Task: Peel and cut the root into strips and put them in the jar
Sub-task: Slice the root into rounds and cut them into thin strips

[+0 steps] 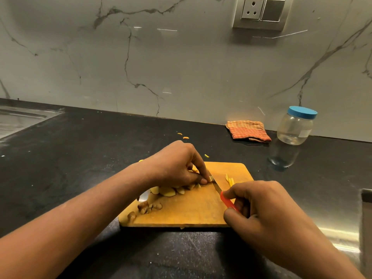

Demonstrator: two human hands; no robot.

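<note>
Here, on the wooden cutting board, left hand pinches a small root piece against the knife blade — right hand grips its red handle — cut strips beside; capped jar well apart on tabletop.

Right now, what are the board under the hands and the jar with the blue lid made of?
The cutting board looks like wood: matte, warm brown, faint grain. The jar seems clear plastic, maybe glass, since the wall shows through it; its blue lid looks like smooth plastic.
</note>
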